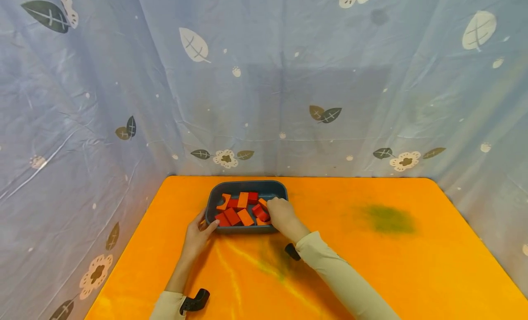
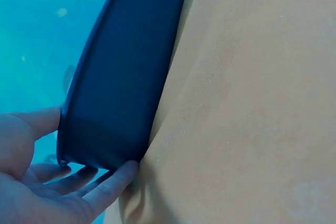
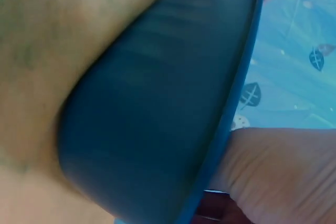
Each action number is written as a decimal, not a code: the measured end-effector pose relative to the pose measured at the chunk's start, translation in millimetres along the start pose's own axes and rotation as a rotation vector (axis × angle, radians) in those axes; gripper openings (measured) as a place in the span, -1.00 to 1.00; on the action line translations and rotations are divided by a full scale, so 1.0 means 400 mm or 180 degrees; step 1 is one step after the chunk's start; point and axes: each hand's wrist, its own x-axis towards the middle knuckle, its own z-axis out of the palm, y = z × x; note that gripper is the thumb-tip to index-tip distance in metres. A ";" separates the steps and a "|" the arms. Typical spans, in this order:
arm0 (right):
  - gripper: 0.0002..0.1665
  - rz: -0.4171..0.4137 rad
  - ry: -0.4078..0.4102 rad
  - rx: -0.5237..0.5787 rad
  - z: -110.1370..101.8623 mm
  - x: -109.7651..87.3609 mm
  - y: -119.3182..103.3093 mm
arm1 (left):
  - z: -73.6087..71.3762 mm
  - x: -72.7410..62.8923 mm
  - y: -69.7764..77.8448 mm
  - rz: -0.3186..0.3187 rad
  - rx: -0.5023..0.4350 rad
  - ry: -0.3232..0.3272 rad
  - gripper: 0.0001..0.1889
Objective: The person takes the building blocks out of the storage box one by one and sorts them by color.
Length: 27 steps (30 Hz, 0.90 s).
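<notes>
A dark blue rectangular tray (image 1: pixel 247 230) sits on the table, with several red and orange blocks inside. Among them are an orange rectangular block (image 1: pixel 245 217), a red block (image 1: pixel 232 216) and an orange arch block (image 1: pixel 224 202). My left hand (image 1: pixel 195 237) holds the tray's left end, thumb at the rim and fingers spread against the end wall in the left wrist view. Over the right end, my right hand (image 1: pixel 282 215) reaches down into the tray, close beside a red curved block (image 1: pixel 261 213). Its fingers are hidden, so I cannot tell whether they hold a block.
An orange-yellow cloth (image 1: pixel 350 265) covers the table, with a green patch (image 1: pixel 387 219) right of the tray. Blue-grey patterned curtain (image 1: pixel 284 95) hangs behind and at both sides. A black wrist strap (image 1: pixel 195 301) sits on the left forearm.
</notes>
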 end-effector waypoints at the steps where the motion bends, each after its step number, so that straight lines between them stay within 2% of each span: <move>1: -0.82 0.0026 -0.0021 -0.0016 0.002 0.002 -0.001 | 0.001 -0.001 0.002 -0.0003 -0.0007 0.0000 -0.28; 9: -0.87 0.0044 0.0111 -0.0075 0.018 0.015 0.003 | 0.003 -0.003 0.009 -0.0057 -0.0043 -0.0003 -0.27; 16: -0.84 -0.0048 0.0473 -0.0059 -0.006 0.018 0.026 | 0.003 0.000 0.006 -0.0051 0.0004 0.0037 -0.29; 19: -0.82 -0.0107 0.0524 0.0069 -0.031 0.015 0.039 | 0.002 0.000 0.005 -0.0050 0.0043 0.0062 -0.29; 23: -0.83 -0.0199 0.0446 0.0322 -0.063 0.009 0.062 | 0.001 -0.001 0.002 -0.0033 0.0061 0.0058 -0.28; 27: -0.91 -0.0265 0.0357 0.0759 -0.091 0.001 0.099 | 0.002 0.002 0.001 -0.0033 0.0033 0.0033 -0.28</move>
